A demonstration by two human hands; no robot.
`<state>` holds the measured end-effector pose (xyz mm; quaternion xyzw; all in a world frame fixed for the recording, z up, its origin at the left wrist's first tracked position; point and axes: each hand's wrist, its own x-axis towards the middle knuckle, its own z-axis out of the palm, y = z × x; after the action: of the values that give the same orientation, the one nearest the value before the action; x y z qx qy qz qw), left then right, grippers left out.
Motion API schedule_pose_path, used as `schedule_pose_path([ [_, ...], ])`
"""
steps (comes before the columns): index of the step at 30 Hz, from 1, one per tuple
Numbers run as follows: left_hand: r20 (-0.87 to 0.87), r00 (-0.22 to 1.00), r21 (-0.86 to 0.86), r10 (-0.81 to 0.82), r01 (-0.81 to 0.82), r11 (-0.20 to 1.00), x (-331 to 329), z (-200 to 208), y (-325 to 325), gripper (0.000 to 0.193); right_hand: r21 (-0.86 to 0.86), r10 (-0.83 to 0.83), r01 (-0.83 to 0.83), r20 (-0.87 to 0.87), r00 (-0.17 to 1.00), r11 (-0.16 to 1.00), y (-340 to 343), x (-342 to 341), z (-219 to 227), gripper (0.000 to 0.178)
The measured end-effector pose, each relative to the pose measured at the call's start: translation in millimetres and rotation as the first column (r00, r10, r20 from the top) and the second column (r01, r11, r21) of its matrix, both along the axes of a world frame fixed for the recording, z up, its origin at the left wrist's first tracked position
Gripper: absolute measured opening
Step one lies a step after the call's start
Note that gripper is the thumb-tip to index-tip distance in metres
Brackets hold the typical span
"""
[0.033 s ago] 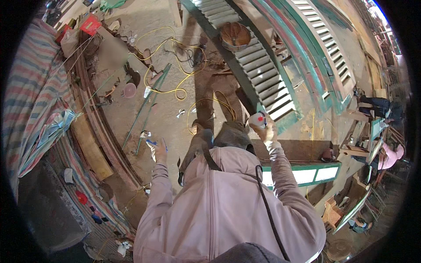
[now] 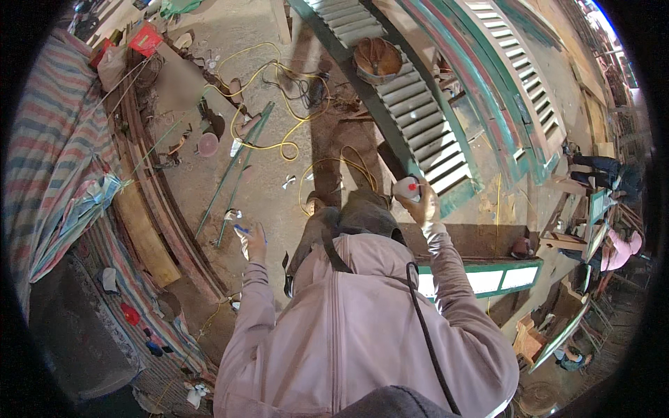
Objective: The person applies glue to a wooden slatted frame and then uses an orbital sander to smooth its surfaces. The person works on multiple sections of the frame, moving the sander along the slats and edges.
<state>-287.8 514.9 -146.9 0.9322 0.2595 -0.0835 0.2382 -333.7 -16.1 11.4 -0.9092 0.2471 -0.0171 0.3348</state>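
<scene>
In my right hand (image 2: pixel 426 209) is a small whitish plastic bottle (image 2: pixel 404 187) with a red cap. My fingers wrap round it beside the lower end of a green-framed louvred shutter (image 2: pixel 418 129). Out to the left, my left hand (image 2: pixel 256 245) is closed around a small blue and white thing (image 2: pixel 241 230), too small to name. That hand hangs over the floor, apart from the long wooden boards on the left. A crumpled white scrap (image 2: pixel 233 214) shows just beyond it.
A round rusty-brown container (image 2: pixel 377 60) rests on the shutter. Yellow cable (image 2: pixel 296 125) loops over the floor near thin green strips (image 2: pixel 244 164). Wooden boards (image 2: pixel 150 233) and a striped tarp (image 2: pixel 52 150) line the left. Another shutter (image 2: pixel 519 73) lies right; a person in pink (image 2: pixel 619 249) is farther off.
</scene>
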Motion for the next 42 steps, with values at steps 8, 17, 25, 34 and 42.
schedule_pose_path([
  [8,-0.511,0.858,-0.430,0.053,-0.308,0.849,-9.2,-56.0,10.6,0.060,-0.013,0.146,-0.145,0.076,0.986,0.989,27.9,145.9,12.5,0.078],
  [17,-0.554,0.800,-0.328,-0.228,0.043,0.944,128.5,-73.4,23.8,0.047,-0.001,-0.017,0.017,0.043,0.999,1.000,9.9,311.1,-21.1,0.076],
  [25,-0.405,0.820,-0.109,-0.404,0.396,0.912,463.1,-37.6,10.0,0.041,0.033,-0.063,0.067,-0.113,0.992,0.997,9.9,370.7,-44.0,0.079],
  [34,0.078,0.789,-0.754,-0.610,0.447,0.482,776.7,65.8,-220.9,0.050,0.054,-0.232,0.247,-0.194,0.953,0.968,38.9,478.2,40.0,0.075],
  [42,0.121,0.389,-0.975,-0.913,0.220,-0.035,864.4,160.2,-362.1,0.060,-0.124,-0.271,0.309,0.252,0.929,0.943,88.8,657.4,73.0,0.051],
])
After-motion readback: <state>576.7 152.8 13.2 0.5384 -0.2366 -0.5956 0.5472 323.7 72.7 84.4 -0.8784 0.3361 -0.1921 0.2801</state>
